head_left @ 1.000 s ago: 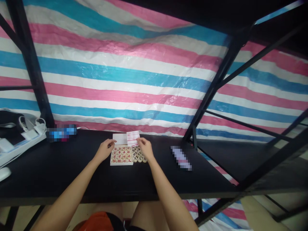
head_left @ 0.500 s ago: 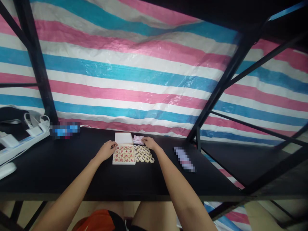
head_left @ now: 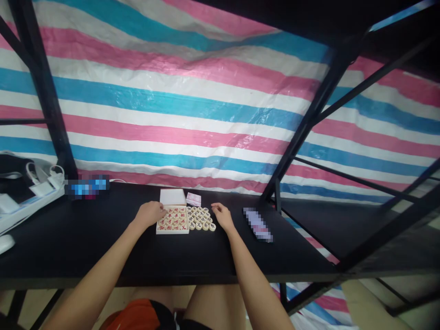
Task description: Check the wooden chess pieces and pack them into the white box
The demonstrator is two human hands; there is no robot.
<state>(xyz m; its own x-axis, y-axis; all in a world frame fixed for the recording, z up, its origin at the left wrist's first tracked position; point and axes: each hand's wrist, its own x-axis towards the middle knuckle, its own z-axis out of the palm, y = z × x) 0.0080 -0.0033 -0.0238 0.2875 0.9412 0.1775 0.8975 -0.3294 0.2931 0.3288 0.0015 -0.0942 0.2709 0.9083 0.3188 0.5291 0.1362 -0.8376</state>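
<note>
My left hand [head_left: 150,213] is over the left side of a shallow white box [head_left: 173,232], its fingers bent together at the pieces in the upper left corner. What its fingertips hold, if anything, is hidden. Inside the box, Chinese chess pieces with red characters [head_left: 176,216] lie face up in rows. Against the box's right side, pieces with black characters [head_left: 198,225] are set in rows on the black table. My right hand [head_left: 222,216] is just right of these, open and holding nothing, its fingers reaching toward them. Behind the box lies its white lid [head_left: 172,197].
A small pink and white stack of paper [head_left: 194,199] lies behind the black-lettered pieces. To the right is a blurred-out phone-shaped thing [head_left: 257,224]. A white power strip [head_left: 30,201] with plugs stands at far left, near a blurred blue item [head_left: 87,186]. Dark metal posts frame the table.
My right hand has left the pink and white paper and moved right, beside the black-lettered pieces. My left hand has come further over the box's left pieces. The view has shifted slightly.
</note>
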